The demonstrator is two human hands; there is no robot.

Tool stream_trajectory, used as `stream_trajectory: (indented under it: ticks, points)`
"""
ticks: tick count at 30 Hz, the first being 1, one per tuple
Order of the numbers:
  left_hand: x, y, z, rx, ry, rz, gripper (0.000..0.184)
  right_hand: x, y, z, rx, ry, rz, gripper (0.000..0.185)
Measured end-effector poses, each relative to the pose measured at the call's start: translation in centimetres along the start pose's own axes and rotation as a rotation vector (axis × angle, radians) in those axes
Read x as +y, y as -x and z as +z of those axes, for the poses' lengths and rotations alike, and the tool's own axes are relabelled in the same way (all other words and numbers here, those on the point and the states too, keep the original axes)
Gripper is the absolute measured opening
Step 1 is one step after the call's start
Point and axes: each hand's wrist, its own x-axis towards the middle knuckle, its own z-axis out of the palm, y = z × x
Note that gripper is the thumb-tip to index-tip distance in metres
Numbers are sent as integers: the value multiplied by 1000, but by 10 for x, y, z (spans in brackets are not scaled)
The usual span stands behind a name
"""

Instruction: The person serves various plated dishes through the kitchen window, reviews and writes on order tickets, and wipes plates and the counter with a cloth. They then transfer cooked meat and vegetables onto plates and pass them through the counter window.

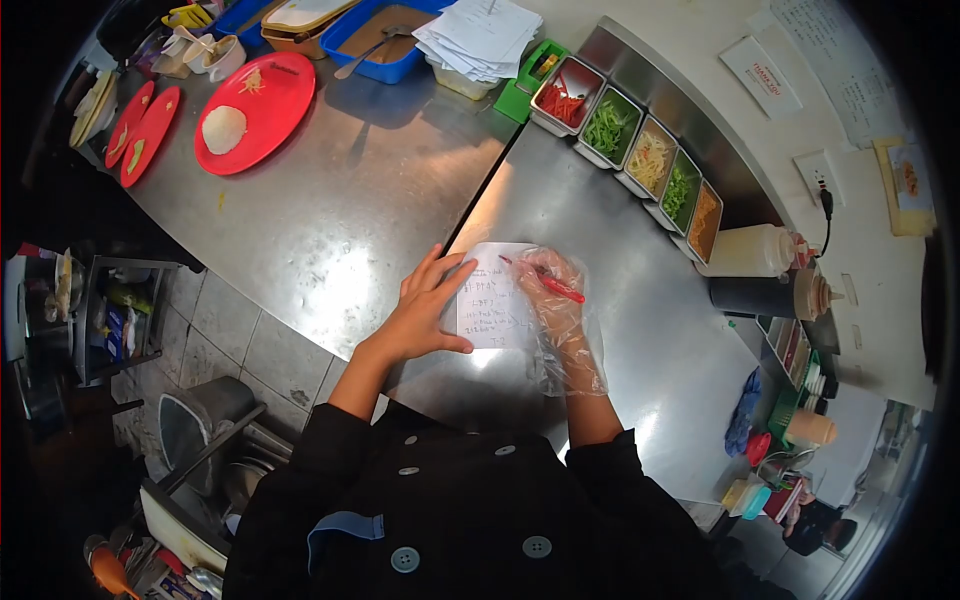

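Observation:
A small white paper slip (487,325) with handwritten lines lies on the steel counter, close to the seam between two worktops. Bare and spread out, my left hand (418,308) rests its fingertips and thumb along the slip's left edge. My right hand (552,315) wears a loose clear plastic glove and is closed around a red pen (566,289). The pen's tip points to the upper left, over the top part of the slip. The gloved hand covers the right side of the paper.
Metal pans of cut vegetables (612,127) line the back wall, beside squeeze bottles (750,250). A red plate (285,120) holds a white rice mound. Further left are two smaller red plates (150,138). At the back sit a blue tub (372,45) and stacked papers (478,40).

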Motion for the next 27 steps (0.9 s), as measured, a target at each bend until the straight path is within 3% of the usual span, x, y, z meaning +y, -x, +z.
stream_trajectory:
  ticks: [8,14,16,22,27]
  points:
    - [0,0,0,4,6,-2,107,1,0,0,5,64,-67,5]
    - [-1,0,1,8,5,4,107,1,0,1,-1,-29,24,8]
    - [-2,0,2,10,5,10,107,0,-1,1,19,169,-68,9]
    - [-2,0,1,3,5,11,107,11,3,2,30,24,-1,7]
    - [-1,0,1,5,3,5,107,9,2,3,34,90,-28,8]
